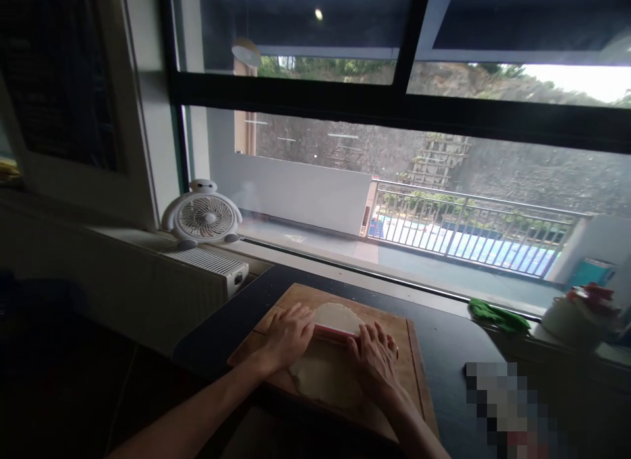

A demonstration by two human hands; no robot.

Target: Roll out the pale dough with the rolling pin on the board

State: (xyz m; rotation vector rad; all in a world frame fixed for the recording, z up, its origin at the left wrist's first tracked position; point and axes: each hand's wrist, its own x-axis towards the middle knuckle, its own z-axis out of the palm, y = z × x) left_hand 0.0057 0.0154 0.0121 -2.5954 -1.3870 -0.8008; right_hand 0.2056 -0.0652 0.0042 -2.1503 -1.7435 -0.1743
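Observation:
A flattened sheet of dough [328, 379] lies on a wooden board [413, 373], which rests on a dark table. Across the dough runs a reddish rolling pin [336, 334], its middle visible between my hands. My left hand [290, 331] lies over the pin's left end, fingers curved forward. Over the right end is my right hand [375, 350], with its fingers bent across it. Both palms hide the ends of the pin. Dough shows on the far side of the pin as well as the near side.
Dark table surface [444, 344] surrounds the board. A white fan [210, 217] stands on a radiator [197, 275] at the left. A green cloth [497, 315] and a pale pot [572, 324] sit by the window at the right. A blurred patch covers something at the table's right edge.

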